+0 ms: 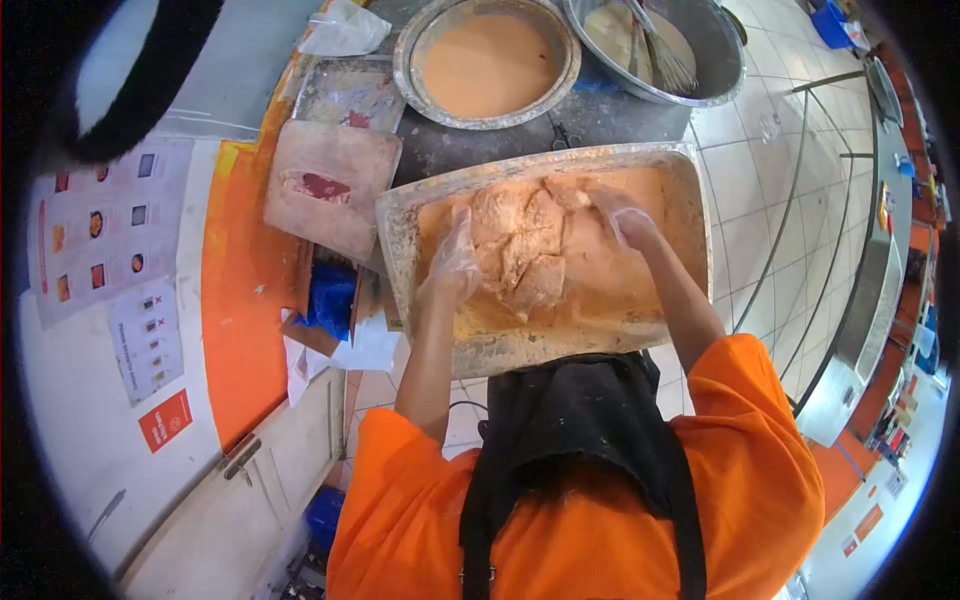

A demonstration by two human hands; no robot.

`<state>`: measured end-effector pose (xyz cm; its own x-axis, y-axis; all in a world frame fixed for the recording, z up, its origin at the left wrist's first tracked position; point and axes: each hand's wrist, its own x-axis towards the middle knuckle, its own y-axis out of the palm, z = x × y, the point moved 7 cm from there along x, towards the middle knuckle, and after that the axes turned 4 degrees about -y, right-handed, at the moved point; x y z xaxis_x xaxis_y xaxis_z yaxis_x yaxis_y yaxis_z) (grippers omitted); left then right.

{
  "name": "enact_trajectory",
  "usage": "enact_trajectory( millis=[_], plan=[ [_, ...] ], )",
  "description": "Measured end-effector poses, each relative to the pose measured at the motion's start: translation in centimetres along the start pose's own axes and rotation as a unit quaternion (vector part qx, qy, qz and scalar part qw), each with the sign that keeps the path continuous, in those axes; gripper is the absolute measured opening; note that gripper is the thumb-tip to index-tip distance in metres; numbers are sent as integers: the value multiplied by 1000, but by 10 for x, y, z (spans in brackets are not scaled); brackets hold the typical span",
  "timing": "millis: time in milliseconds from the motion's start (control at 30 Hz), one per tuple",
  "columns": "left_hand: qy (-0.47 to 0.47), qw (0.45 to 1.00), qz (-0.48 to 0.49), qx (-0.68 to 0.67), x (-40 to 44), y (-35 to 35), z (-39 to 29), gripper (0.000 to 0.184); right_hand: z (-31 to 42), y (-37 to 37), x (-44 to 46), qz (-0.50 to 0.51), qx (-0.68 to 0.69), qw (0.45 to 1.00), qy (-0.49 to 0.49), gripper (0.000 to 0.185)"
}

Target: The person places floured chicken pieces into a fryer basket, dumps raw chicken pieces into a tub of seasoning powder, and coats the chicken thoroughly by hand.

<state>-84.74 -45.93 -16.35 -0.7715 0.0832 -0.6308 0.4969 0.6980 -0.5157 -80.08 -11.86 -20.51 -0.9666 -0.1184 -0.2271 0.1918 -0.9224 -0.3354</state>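
A large metal tray (545,345) holds orange-tinted flour (610,290), with several coated chicken pieces (530,240) heaped in its middle. My left hand (455,262), in a clear plastic glove, is at the left side of the heap, its fingers stretched out beside the pieces. On the heap's far right side, my gloved right hand (622,216) has its fingers closed at a small coated chicken piece (572,196). Flour partly hides the fingertips.
Beyond the tray stand a basin of orange batter (490,65) and a metal bowl (715,85) with a whisk (668,60). Stained flat trays (335,185) lie at left beside the orange wall (245,290). A metal rack (800,210) stands at right.
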Motion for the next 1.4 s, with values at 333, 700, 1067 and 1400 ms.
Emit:
enact_trajectory(
  millis=[333, 700, 1067, 1400],
  plan=[
    [-206, 895, 72, -389, -25, 23, -43, 55, 108, 90, 28, 139, 119, 951, 251, 50],
    [95, 988, 120, -30, -88, -11, 24, 67, 108, 7, -40, 31, -10, 950, 309, 46],
    [72, 900, 150, -402, -57, 66, -23, 55, 89, 74, -41, 69, 7, 990, 125, 46],
    [-8, 986, -10, 167, -19, 2, 3, 67, -39, -6, 38, -12, -158, 984, 85, 43]
  ],
)
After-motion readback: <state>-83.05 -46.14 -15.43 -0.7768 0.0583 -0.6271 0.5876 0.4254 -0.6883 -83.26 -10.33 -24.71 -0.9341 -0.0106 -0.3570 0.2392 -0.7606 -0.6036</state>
